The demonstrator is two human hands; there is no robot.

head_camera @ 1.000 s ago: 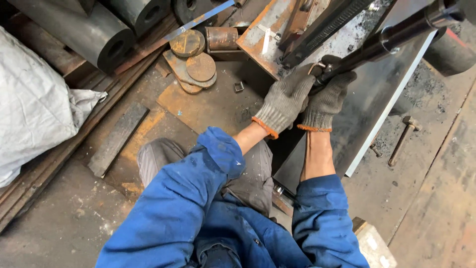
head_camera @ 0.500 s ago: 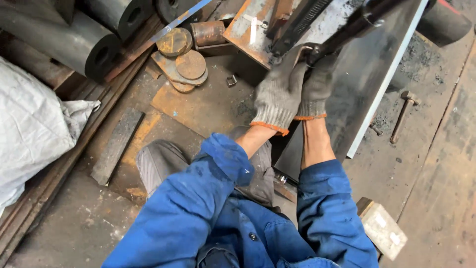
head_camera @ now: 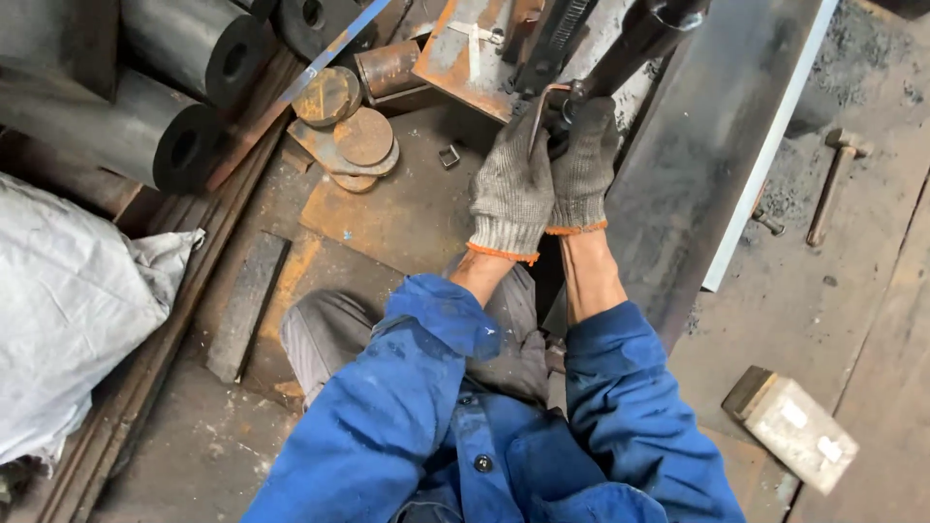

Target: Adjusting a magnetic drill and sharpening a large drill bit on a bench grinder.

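1. We see our left hand [head_camera: 511, 189], in a grey knitted glove with an orange cuff, raised in front of us beside our right hand [head_camera: 582, 165], gloved the same way; the two gloves touch side by side.
2. Our right hand's fingers are wrapped tight round the long dark round metal bar [head_camera: 639, 44], which runs up and to the right out of the top of the view.
3. Our left hand's fingers are curled together close to the thin bent steel rod [head_camera: 539, 108] that hooks down at the bar's lower end; we cannot tell whether they actually clamp it.
4. The bar and the rod sit over the near edge of the rusty flat steel plate [head_camera: 463, 53], just left of the long grey steel slab [head_camera: 717, 145] that slants across the floor.
5. To the left, rusty round metal discs [head_camera: 360, 136] lie stacked, with thick dark steel cylinders [head_camera: 194, 58] behind them and a grey-white woven sack [head_camera: 68, 320] at the far left.
6. To the right a hammer with a wooden handle [head_camera: 831, 184] lies on the dirty floor, well apart from our hands, and a pale rectangular block [head_camera: 796, 426] rests near our right elbow.
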